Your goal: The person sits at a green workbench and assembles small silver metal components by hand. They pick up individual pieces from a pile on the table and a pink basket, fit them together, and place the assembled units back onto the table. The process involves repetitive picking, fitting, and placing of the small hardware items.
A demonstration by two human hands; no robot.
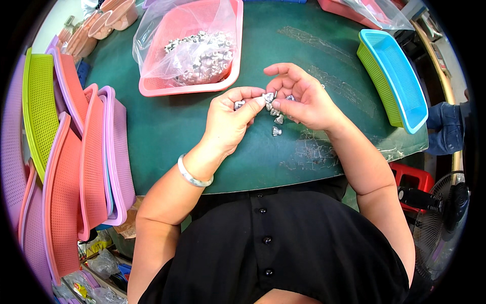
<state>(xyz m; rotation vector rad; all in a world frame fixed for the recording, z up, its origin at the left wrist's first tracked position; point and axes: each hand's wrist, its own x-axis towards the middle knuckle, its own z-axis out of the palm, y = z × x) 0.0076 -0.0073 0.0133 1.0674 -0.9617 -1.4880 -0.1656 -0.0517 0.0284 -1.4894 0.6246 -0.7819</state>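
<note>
Over the green table, my left hand (225, 117) pinches a small silver metal piece (268, 97) between thumb and forefinger. My right hand (308, 104) meets it from the other side, thumb and forefinger closed near the same piece, other fingers curled. Another silver piece shows beneath the left fingers. Below the fingertips, several loose metal pieces (277, 131) lie on the table in a short trail. Beyond my hands, a pink plastic basket (147, 87) holds a clear plastic bag (152, 48) with a heap of similar silver pieces in it.
Stacked purple, orange and green baskets (93, 167) crowd the left edge. A blue basket (416, 109) nested with a green one sits at the table's right. Peach tubs (121, 15) stand far left. A black fan (455, 205) and red stool (412, 177) are at lower right.
</note>
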